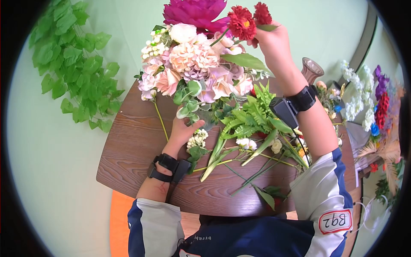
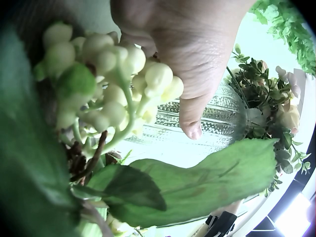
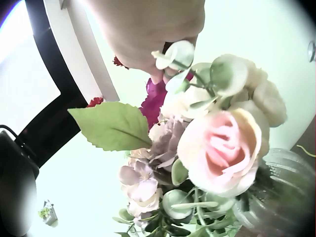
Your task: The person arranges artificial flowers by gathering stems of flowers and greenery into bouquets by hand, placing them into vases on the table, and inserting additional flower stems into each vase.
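At the top of the head view, my right hand [image 1: 274, 45] pinches a sprig of red flowers [image 1: 242, 22] beside the bouquet. The sprig's green stem runs down toward the blooms. Below the bouquet, my left hand [image 1: 182, 132] is at the ribbed clear glass vase [image 2: 217, 116], its thumb lying along the glass; the other fingers are mostly hidden. Peach, lilac and cream flowers [image 1: 195, 58] fill the vase, with a large magenta bloom [image 1: 195, 15] at the far side. A pale pink rose [image 3: 224, 148] faces the right wrist camera, near a green leaf [image 3: 111, 128].
Fern-like greenery [image 1: 248, 118], loose stems and a white berry sprig [image 1: 197, 141] lie on the brown wooden table [image 1: 128, 158]. A second brownish vase [image 1: 311, 70] stands to the right. Leafy vines [image 1: 77, 64] hang at left; more flowers [image 1: 359, 98] are at far right.
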The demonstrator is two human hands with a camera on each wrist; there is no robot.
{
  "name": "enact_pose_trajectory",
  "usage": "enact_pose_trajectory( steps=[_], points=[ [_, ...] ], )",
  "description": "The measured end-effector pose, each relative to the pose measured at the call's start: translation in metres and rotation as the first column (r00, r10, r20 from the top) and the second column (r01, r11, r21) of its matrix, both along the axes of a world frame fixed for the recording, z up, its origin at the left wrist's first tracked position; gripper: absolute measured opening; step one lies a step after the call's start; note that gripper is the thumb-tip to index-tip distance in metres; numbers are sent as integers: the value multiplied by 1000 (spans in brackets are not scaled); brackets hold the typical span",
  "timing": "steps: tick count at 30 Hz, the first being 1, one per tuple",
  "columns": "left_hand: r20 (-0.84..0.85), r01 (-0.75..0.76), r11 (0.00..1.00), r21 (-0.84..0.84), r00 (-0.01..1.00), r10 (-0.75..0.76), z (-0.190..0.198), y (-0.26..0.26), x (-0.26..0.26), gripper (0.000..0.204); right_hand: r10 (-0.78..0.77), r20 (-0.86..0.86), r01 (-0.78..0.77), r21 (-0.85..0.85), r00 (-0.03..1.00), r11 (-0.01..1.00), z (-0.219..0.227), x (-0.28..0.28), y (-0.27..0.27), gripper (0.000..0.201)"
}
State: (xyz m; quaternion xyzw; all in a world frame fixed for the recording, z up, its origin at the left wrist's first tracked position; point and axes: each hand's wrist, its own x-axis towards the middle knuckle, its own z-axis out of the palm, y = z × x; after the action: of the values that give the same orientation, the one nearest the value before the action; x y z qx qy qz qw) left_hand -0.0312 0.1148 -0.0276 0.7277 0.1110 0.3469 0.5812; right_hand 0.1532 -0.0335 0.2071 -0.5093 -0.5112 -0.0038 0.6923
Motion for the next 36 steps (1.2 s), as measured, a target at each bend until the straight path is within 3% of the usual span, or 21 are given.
enact_pose_trajectory(
  steps=[3, 5, 7, 11, 15, 18, 20, 23, 27, 30, 32, 36],
  points=[
    [12, 4, 1000, 15, 1000, -4, 0, 0, 1, 77, -110, -49, 111, 8, 993, 994, 8, -3, -3, 14],
    [14, 0, 1000, 19, 1000, -1, 4, -1, -1, 78, -1, -141, 1, 0, 990, 1000, 13, 5, -4, 17],
    [-122, 41, 997, -59, 991, -48, 15, -5, -4, 79, 1, -155, -7, -39, 988, 999, 10, 6, -4, 17],
    [-158, 1, 1000, -19, 987, -4, 2, 2, -1, 79, -78, -239, 44, -145, 968, 988, -8, -9, 3, 15],
    [-150, 46, 997, -61, 987, -54, 8, -1, -3, 79, 50, -268, -65, -47, 962, 997, -16, -9, 12, 10],
    [-151, 46, 996, -76, 987, -58, 14, -4, -4, 79, 17, -208, -26, -39, 978, 999, -16, -8, 12, 8],
    [-147, 62, 994, -95, 986, -76, 15, -4, -3, 79, -20, -7, 19, -81, 1000, 997, -19, 2, 14, 9],
    [-154, 67, 995, -79, 985, -79, 11, -1, -3, 80, -21, 61, 30, -144, 998, 989, -19, 8, 12, 10],
    [-170, 68, 994, -87, 982, -82, 14, -2, -4, 81, -53, 64, 63, -167, 997, 984, -19, 9, 12, 11],
    [-167, 70, 994, -85, 982, -84, 16, -4, -5, 81, 2, 34, 4, -183, 999, 983, -16, 8, 7, 10],
    [-161, 73, 994, -84, 983, -86, 16, -4, -5, 80, 19, 51, -5, -253, 999, 967, -11, 3, -1, 22],
    [-150, 58, 996, -71, 986, -68, 14, -4, -4, 81, 53, 15, -49, -199, 998, 979, -13, 5, -5, 24]
  ],
)
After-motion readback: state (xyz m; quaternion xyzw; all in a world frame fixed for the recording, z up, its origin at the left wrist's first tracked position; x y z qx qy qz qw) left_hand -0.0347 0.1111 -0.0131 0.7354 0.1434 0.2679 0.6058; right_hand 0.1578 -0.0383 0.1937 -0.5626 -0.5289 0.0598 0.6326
